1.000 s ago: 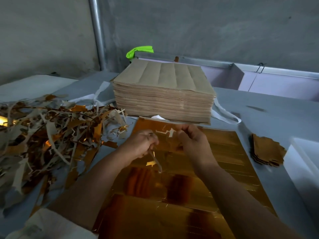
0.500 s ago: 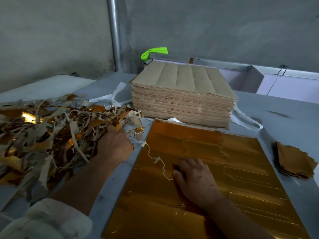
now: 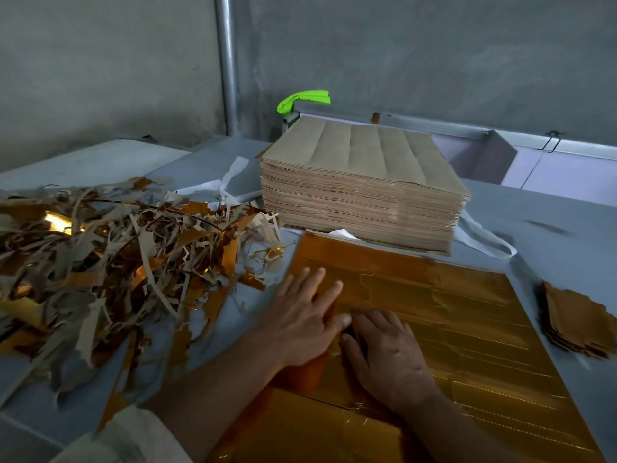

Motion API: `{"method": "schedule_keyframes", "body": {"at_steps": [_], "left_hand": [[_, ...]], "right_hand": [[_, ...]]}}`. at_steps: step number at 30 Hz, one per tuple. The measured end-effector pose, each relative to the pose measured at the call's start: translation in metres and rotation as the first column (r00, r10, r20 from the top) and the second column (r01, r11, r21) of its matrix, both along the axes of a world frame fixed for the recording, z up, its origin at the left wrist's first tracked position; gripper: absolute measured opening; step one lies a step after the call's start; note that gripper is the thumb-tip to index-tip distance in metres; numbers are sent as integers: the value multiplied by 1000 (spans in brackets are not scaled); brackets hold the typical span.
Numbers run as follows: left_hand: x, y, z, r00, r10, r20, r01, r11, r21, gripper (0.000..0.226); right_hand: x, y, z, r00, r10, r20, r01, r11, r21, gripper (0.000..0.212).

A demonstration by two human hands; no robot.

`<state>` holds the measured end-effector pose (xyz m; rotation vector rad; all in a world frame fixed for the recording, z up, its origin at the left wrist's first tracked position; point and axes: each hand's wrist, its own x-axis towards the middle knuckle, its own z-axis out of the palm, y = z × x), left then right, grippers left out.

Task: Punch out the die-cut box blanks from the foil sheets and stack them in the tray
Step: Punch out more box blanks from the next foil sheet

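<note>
A rough dark grey concrete wall [image 3: 434,55] fills the back. On the left it meets a paler grey-green plastered wall [image 3: 100,61] at a corner, where an upright silver metal pipe [image 3: 227,61] runs down. Below spreads a flat grey-blue table top [image 3: 567,202], with a lighter, pale grey slab [image 3: 83,165] beside it at far left. A silver metal rail [image 3: 450,123] crosses behind the table. A bright green strip of tape [image 3: 302,98] sits at its left end, and a thin black wire hook [image 3: 552,140] hangs towards its right. Under the rail stand pale lilac panels [image 3: 567,175]. The light is soft and dim.
</note>
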<state>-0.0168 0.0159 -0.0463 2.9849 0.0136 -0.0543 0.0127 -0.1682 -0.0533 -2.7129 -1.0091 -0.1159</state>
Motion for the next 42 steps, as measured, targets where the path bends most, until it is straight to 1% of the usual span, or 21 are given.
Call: {"method": "schedule_keyframes", "body": {"at_steps": [2, 7, 10, 13, 15, 17, 19, 21, 22, 23, 24, 26, 28, 30, 32, 35, 37, 38, 40, 41, 42], "left_hand": [[1, 2, -8, 997, 21, -70, -24, 999, -43, 72], [4, 33, -13, 991, 91, -97, -99, 992, -84, 79], [4, 56, -13, 982, 142, -123, -155, 983, -101, 84], [8, 75, -11, 979, 173, -106, -181, 980, -79, 90], [11, 85, -11, 975, 205, -83, -208, 977, -37, 86], [14, 92, -10, 969, 246, -24, -246, 969, 8, 77], [17, 91, -7, 961, 235, 143, -243, 969, 42, 66], [20, 82, -3, 933, 153, 327, -168, 986, 19, 52], [22, 76, -2, 918, 112, 380, -119, 993, -5, 48], [25, 71, 0, 916, 82, 393, -78, 997, -25, 47], [29, 67, 0, 927, 65, 369, -56, 998, -34, 49], [38, 65, -2, 968, 64, 242, -64, 998, -12, 57], [46, 70, -5, 989, 105, 103, -108, 994, 28, 64], [52, 81, -8, 985, 170, 12, -170, 985, 35, 69], [53, 91, -10, 969, 244, -36, -244, 970, 19, 73], [53, 103, -6, 950, 308, -54, -306, 951, 34, 73], [53, 100, 0, 948, 318, 1, -318, 947, 38, 66], [52, 95, 3, 951, 300, 77, -303, 953, 25, 59], [49, 77, 10, 936, 179, 304, -183, 983, -16, 44], [48, 66, 13, 915, 91, 393, -91, 996, -20, 39], [49, 54, 16, 896, 15, 443, -6, 1000, -22, 35]], "right_hand": [[-1, -1, 0, 1000, -7, 3, 7, 1000, 10, 54], [0, -1, -1, 1000, -9, -9, 9, 1000, 3, 46], [0, -2, -1, 1000, -11, -22, 11, 1000, 6, 45], [-1, -3, 0, 999, -13, -37, 13, 1000, 19, 47], [-1, -1, 1, 999, -12, -36, 12, 1000, 14, 48], [0, -1, 1, 999, -11, -33, 12, 1000, 8, 47], [1, -1, 1, 999, -12, -33, 12, 1000, 3, 46], [0, -1, 1, 999, -14, -38, 14, 1000, -2, 46], [0, -1, 1, 999, -14, -39, 14, 1000, -3, 46], [0, -1, 1, 999, -15, -37, 15, 1000, -5, 46], [0, 0, 1, 999, -16, -32, 16, 1000, -9, 46], [0, 0, 2, 1000, -18, -23, 17, 1000, -13, 45], [-1, 1, 2, 1000, -19, -25, 19, 1000, -8, 46], [-1, 1, 3, 999, -20, -26, 19, 1000, -7, 50], [-1, 1, 3, 999, -17, -34, 17, 1000, 0, 55], [-1, 1, 2, 999, -15, -40, 16, 1000, 19, 62], [-1, 1, 2, 999, -14, -37, 15, 999, 30, 61], [-1, 1, 2, 999, -14, -35, 15, 999, 32, 61], [-1, 1, 2, 999, -17, -33, 19, 999, 33, 61], [-1, 2, 2, 999, -20, -31, 21, 999, 33, 62], [-2, 2, 1, 999, -22, -27, 23, 999, 30, 61]]}}
